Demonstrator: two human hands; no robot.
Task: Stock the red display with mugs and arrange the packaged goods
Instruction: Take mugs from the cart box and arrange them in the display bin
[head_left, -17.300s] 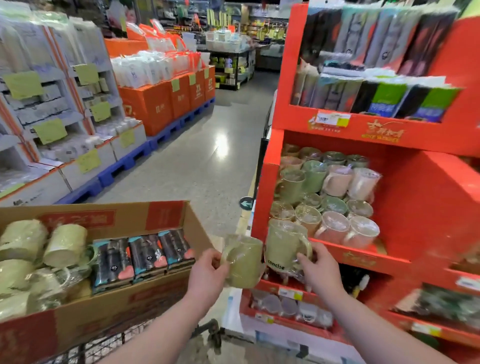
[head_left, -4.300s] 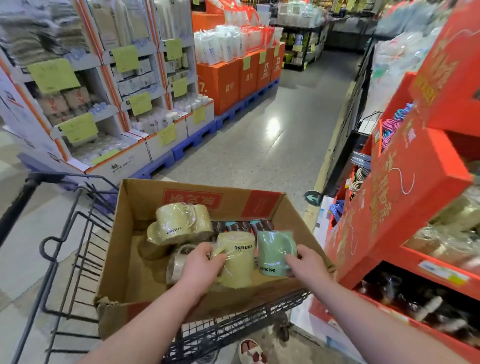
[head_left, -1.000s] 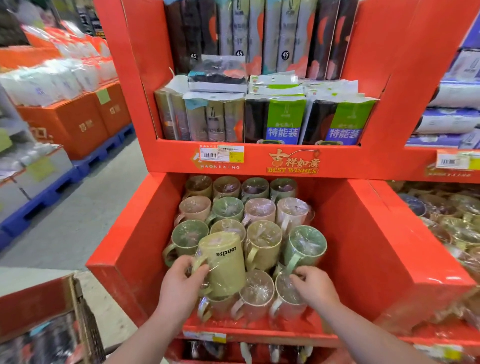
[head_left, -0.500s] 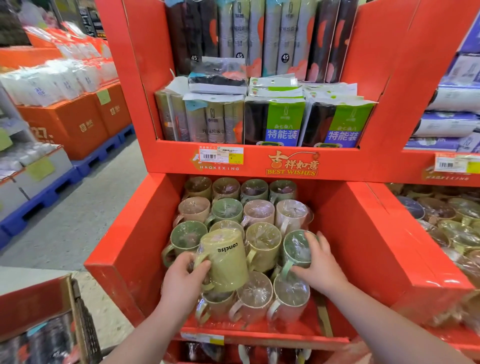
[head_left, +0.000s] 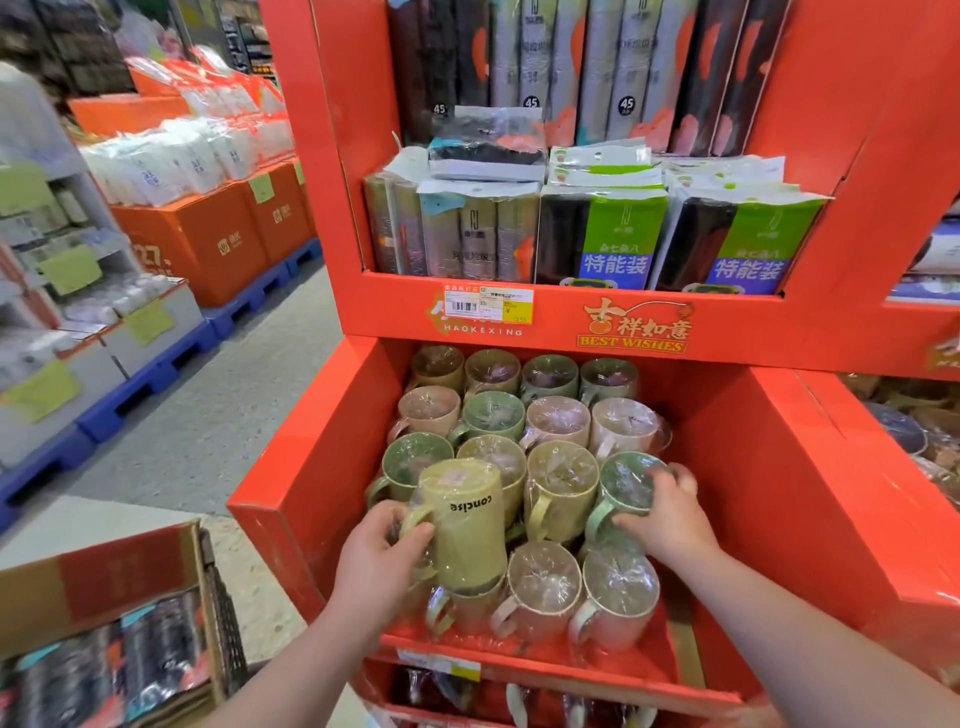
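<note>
A: Which step is judged to be in hand?

B: The stocking of mugs. A yellow mug (head_left: 462, 519) is held by the left grip (head_left: 379, 561), whose fingers are clamped round its handle side. The mug is turned base-up, its lettering inverted, over the front left corner of the mug shelf in the red display (head_left: 291, 499).

A: And the other side?

B: A green mug (head_left: 623, 488), at the right end of the second row from the front, is clasped by the right grip (head_left: 665, 514), with fingers curled over its rim. Whether it is being steadied or nudged into line cannot be told.

A: What is called for next?

B: Probably the yellow mug is to be seated on the upper layer without the wrapped mugs beneath being toppled. The film wrap is likely slippery, so a slow release would be wise.

A: And the packaged goods (head_left: 602, 234)?

B: Loose packs are seen laid on top of those on the upper shelf, and more are seen in the cardboard box (head_left: 93, 587) beside the display's front left corner. That part is judged not yet done.
</note>
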